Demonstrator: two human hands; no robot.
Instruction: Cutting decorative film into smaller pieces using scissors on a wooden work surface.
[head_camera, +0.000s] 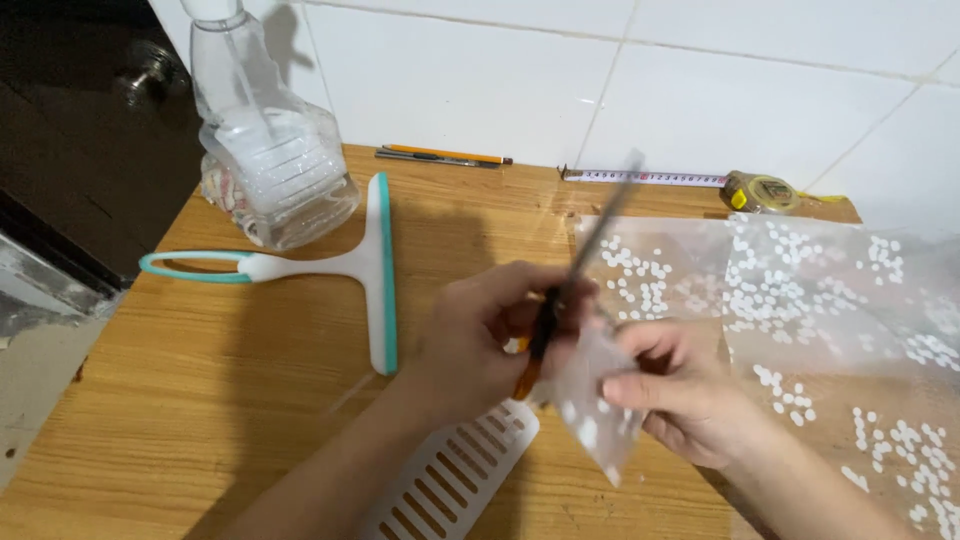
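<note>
Wooden surface (250, 400) against a white tiled wall (700, 70). Left hand (480, 335) closed around the orange handles of a pair of scissors (575, 270), blades blurred with motion and angled up and to the right, away from the body, long axis running from low near the palm to high over the far edge of the surface. Right hand (680, 395) pinching a small piece of clear plastic film (595, 410) with white dots, thumb and fingers closed on its upper edge, the piece hanging down toward the near side. Both hands touching or nearly so at the middle, the film piece lying directly right of and just below the scissor handles; left hand nearer the blades, right hand nearer the film. Cannot tell whether the blades are open or closed, too blurred.

To the right, a larger sheet of the same dotted film (830, 300) spread flat and reaching the right edge. Beneath the left forearm, a white slotted vent cover (460, 475) lying diagonally. To the left, a teal-and-white squeegee (370, 265), handle pointing left, and just behind it a clear spray bottle (265, 150). Along the wall, a pencil and pen (440, 156) side by side, and a yellow tape measure (760, 190) with its white tape (640, 177) drawn out leftward.
</note>
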